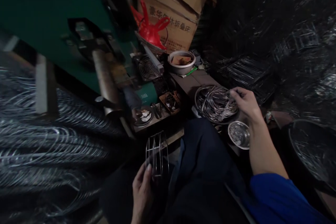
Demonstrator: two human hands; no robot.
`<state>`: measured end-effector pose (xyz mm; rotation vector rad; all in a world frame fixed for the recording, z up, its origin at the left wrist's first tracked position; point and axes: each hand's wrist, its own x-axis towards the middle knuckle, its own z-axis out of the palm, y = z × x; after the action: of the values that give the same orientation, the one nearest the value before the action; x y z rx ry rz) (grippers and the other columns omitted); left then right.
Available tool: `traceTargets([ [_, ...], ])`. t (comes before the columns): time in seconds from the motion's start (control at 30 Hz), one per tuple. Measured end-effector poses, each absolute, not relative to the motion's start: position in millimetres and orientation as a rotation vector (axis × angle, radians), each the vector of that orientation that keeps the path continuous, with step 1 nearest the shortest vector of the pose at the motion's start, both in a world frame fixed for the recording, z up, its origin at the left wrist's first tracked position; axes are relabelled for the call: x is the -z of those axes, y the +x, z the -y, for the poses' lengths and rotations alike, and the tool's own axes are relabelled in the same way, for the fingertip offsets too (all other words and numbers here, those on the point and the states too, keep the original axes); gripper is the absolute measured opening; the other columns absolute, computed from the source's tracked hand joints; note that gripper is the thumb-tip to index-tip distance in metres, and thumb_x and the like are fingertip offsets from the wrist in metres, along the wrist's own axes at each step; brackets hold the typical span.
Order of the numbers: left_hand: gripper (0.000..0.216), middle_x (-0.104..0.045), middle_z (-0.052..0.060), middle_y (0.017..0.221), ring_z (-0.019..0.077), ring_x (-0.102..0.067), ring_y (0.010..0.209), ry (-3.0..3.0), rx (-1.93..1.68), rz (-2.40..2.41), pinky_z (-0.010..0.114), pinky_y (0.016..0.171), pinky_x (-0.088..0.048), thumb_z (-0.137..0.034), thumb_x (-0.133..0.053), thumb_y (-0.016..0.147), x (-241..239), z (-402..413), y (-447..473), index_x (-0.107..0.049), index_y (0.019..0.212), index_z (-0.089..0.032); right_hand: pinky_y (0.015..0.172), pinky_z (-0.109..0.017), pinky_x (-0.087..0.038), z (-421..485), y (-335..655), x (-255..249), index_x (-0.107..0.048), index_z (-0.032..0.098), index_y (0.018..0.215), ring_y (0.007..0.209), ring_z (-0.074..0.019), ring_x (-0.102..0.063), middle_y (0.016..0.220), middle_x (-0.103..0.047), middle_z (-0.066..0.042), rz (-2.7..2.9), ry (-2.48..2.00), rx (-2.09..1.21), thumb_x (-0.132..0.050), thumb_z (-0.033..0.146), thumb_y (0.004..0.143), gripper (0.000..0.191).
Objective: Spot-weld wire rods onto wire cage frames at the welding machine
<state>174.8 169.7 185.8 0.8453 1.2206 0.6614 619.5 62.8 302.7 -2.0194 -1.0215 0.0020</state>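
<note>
My left hand point(142, 190) holds a small wire grid frame point(156, 154) by its lower edge, low in the middle of the view above my lap. My right hand point(245, 103) reaches out to the right and pinches thin wire rings at the edge of a round pan full of wire rings point(215, 103). A small shiny metal bowl point(238, 134) sits just under my right wrist. My sleeve is blue.
A green machine point(52, 24) with a metal cylinder point(105, 77) stands at the left above piled wire point(39, 140). Behind are a cardboard box point(170, 17), a red plastic object point(151, 29), a grey bowl point(181, 62), a fan guard point(148, 68). Stacked wire racks point(275, 59) fill the right; a dark basin point(312, 150) lies at lower right.
</note>
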Motion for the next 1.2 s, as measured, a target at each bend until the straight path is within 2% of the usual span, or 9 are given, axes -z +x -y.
traceTargets([
  [0.1, 0.07, -0.056, -0.006, 0.061, 0.0076, -0.051, 0.051, 0.841, -0.846, -1.206, 0.016, 0.048, -0.044, -0.056, -0.083, 0.067, -197.7, -185.5, 175.8, -0.067, 0.123, -0.017, 0.065, -0.027, -0.043, -88.5, 592.3, -300.8, -0.07, 0.018, 0.096, 0.068, -0.0185, -0.055, 0.075, -0.06, -0.002, 1.097, -1.712, -0.345, -0.066, 0.062, 0.09, 0.045],
  [0.2, 0.063, -0.049, -0.008, 0.055, 0.0048, -0.043, 0.045, 0.777, -1.027, -1.14, 0.014, 0.042, -0.038, -0.05, -0.08, 0.073, -203.0, -196.3, 176.8, -0.065, 0.124, -0.016, 0.064, -0.028, -0.041, -130.0, 554.6, -272.6, -0.071, 0.018, 0.084, 0.068, -0.0193, -0.054, 0.074, -0.06, -0.003, 1.159, -1.648, -0.549, -0.064, 0.069, 0.089, 0.052],
  [0.33, 0.065, -0.044, -0.01, 0.055, 0.0037, -0.038, 0.041, 0.681, -1.175, -1.019, 0.015, 0.038, -0.034, -0.04, -0.084, 0.069, -202.0, -205.9, 175.0, -0.063, 0.126, -0.016, 0.064, -0.031, -0.04, -174.0, 502.7, -237.9, -0.069, 0.018, 0.072, 0.069, -0.0224, -0.055, 0.07, -0.06, -0.005, 1.24, -1.656, -0.544, -0.059, 0.073, 0.09, 0.059],
  [0.6, 0.061, -0.043, -0.01, 0.056, 0.0037, -0.038, 0.04, 0.735, -1.236, -1.002, 0.016, 0.037, -0.036, -0.038, -0.084, 0.07, -200.3, -213.4, 171.8, -0.064, 0.124, -0.017, 0.063, -0.031, -0.037, -200.0, 437.2, -226.6, -0.063, 0.019, 0.067, 0.066, -0.0185, -0.053, 0.07, -0.058, -0.002, 1.526, -1.536, -0.594, -0.064, 0.062, 0.093, 0.05],
  [0.9, 0.066, -0.041, -0.008, 0.064, 0.0036, -0.036, 0.049, 0.785, -1.194, -1.106, 0.017, 0.044, -0.035, -0.039, -0.086, 0.068, -189.6, -224.8, 184.6, -0.064, 0.127, -0.019, 0.064, -0.032, -0.038, -212.5, 425.8, -230.2, -0.06, 0.019, 0.066, 0.066, -0.0197, -0.053, 0.069, -0.057, -0.002, 1.49, -1.472, -0.726, -0.065, 0.061, 0.093, 0.05],
  [1.2, 0.066, -0.044, -0.007, 0.067, 0.0047, -0.041, 0.057, 0.82, -1.238, -1.159, 0.017, 0.054, -0.035, -0.038, -0.086, 0.069, -192.9, -241.8, 197.6, -0.064, 0.127, -0.016, 0.066, -0.032, -0.038, -243.5, 423.5, -210.6, -0.062, 0.02, 0.067, 0.067, -0.0195, -0.052, 0.069, -0.057, -0.001, 1.589, -1.341, -0.728, -0.068, 0.054, 0.093, 0.044],
])
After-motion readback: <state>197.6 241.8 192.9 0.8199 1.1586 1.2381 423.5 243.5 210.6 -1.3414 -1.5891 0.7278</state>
